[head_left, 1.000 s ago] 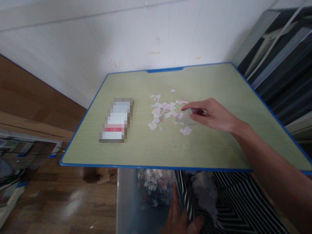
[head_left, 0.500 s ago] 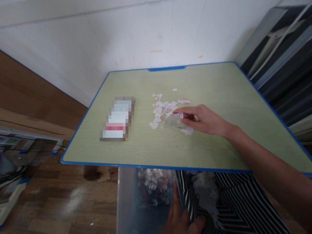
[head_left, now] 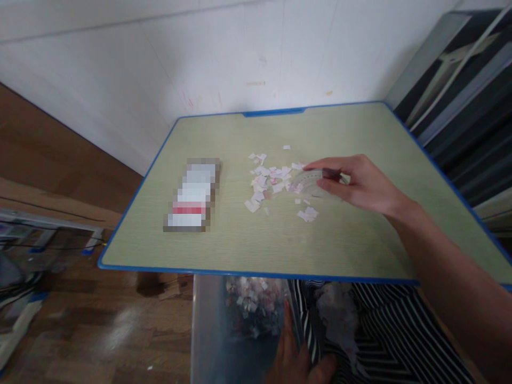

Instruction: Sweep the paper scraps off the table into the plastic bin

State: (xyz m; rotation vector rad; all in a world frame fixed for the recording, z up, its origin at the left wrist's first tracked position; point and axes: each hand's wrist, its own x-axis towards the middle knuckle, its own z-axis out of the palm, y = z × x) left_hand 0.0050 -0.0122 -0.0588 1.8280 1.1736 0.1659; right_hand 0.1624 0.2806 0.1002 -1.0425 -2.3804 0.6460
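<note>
Between the thumb and fingers of my right hand (head_left: pixel 360 184) is a clear semicircular protractor (head_left: pixel 310 184), tilted over the table. Small torn paper scraps (head_left: pixel 262 181), white and pinkish, lie scattered mostly to its left, and a small cluster sits just below it. Down at the bottom, my left hand (head_left: pixel 298 357) grips the right rim of a clear plastic bin (head_left: pixel 208 320), its index finger stretched along the edge. Inside the bin is a heap of similar paper scraps (head_left: pixel 256 298).
A pixelated phone-like rectangle (head_left: pixel 192 194) lies on the left of the pale green table (head_left: pixel 224 245) with its blue edging. Striped cloth (head_left: pixel 392 320) covers my lap, with a greyish patch on it. A white wall (head_left: pixel 240 58) stands behind the table.
My right hand with the protractor has moved right and away from me, uncovering the small paper cluster and a few bits near it. My left hand has stayed put.
</note>
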